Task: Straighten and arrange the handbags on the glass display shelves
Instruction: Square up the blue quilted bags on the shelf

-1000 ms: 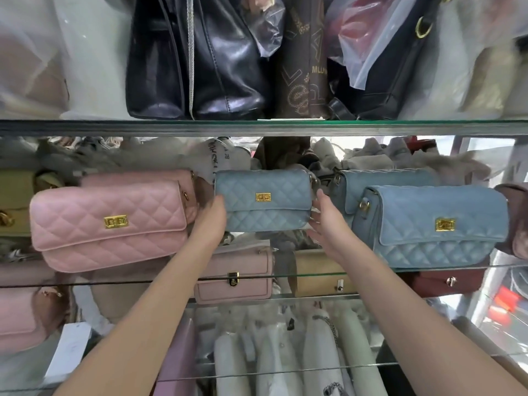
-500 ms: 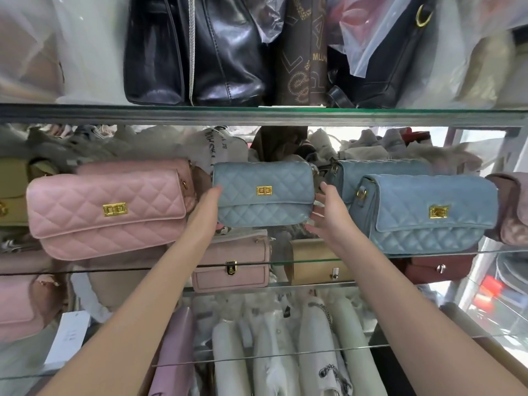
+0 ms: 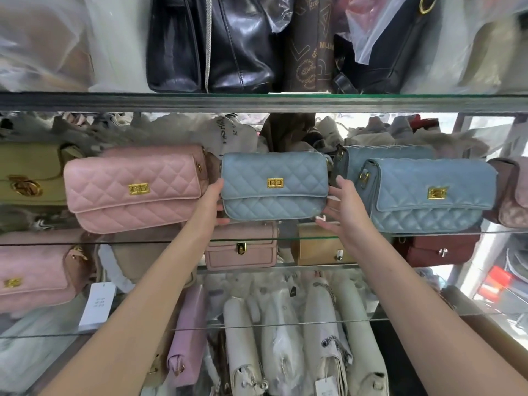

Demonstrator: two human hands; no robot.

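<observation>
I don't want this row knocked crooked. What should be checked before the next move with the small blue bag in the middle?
1. Left hand and right hand at opposite ends of the small blue quilted handbag: ok.
2. Bag level, gold clasp facing out: ok.
3. Apart from the pink quilted handbag on its left: ok.
4. Apart from the larger blue quilted handbag on its right: ok.
5. Base seated on the glass shelf: cannot tell.

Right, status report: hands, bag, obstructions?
Left hand, right hand against ends of small blue bag. Bag level. Pink bag, large blue bag flank it closely.
</observation>
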